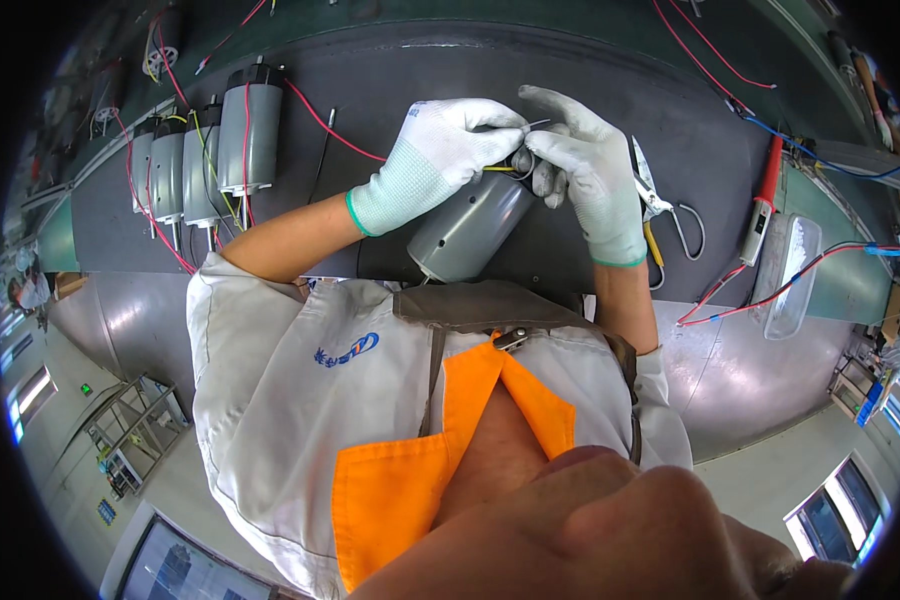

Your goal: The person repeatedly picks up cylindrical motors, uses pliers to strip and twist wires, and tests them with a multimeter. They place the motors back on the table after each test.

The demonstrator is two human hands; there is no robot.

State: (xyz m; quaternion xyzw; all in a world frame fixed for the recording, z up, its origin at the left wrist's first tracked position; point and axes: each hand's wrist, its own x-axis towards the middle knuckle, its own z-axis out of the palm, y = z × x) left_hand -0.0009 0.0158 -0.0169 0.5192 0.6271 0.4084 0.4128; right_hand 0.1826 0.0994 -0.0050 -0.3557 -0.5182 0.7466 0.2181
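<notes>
Both hands wear white knitted gloves with green cuffs and meet above a grey cylindrical motor (470,230), which lies tilted on the dark mat. With thumb and finger pinched, my left hand (450,140) holds a thin wire (538,123) at the fingertips. My right hand (590,170) pinches close beside it, its thumb and fingers curled toward the same spot. Part of what lies between the fingertips is hidden by the gloves. A short yellow wire (498,168) shows at the motor's upper end, just under the hands.
Several grey motors (248,130) with red, yellow and black leads stand at the left. A thin rod (322,150) lies near them. On the right are scissors (648,185), a red-handled tool (765,200) with a cable, and a clear plastic tray (795,280). Red wires cross the bench.
</notes>
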